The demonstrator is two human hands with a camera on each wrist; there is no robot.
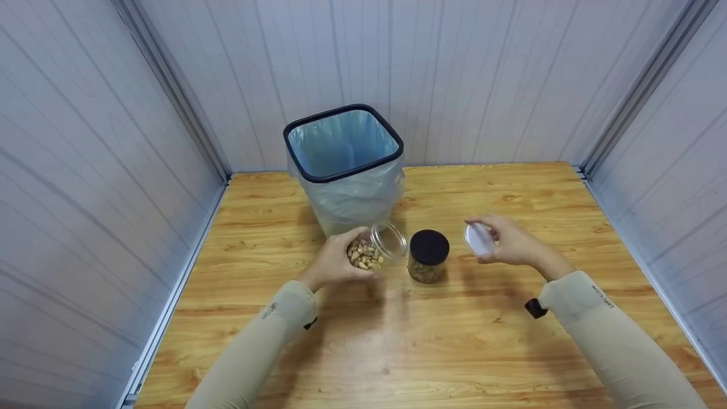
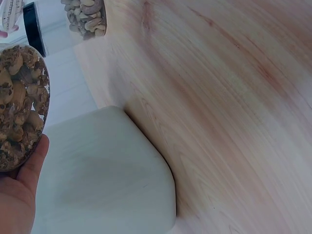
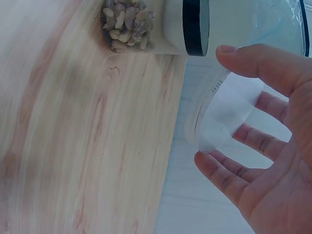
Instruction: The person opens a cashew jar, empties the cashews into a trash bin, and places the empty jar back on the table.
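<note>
My left hand (image 1: pixel 336 258) grips a clear jar (image 1: pixel 389 241) that holds shelled nuts (image 1: pixel 364 255). The jar is uncapped and tilted, its mouth toward the upper right, in front of the bin. In the left wrist view the nuts show through the jar's base (image 2: pixel 22 107). My right hand (image 1: pixel 511 241) pinches a white translucent lid (image 1: pixel 479 239) by its edge, seen side-on in the right wrist view (image 3: pixel 222 112). Between the two hands a second jar (image 1: pixel 427 271) stands upright under a black lid (image 1: pixel 429 246), with nuts in its lower part.
A square bin (image 1: pixel 355 199) with a black rim and a plastic liner stands behind the jars, left of centre. The wooden table (image 1: pixel 454 346) is bounded by pale panel walls (image 1: pixel 454 74) at the back and both sides.
</note>
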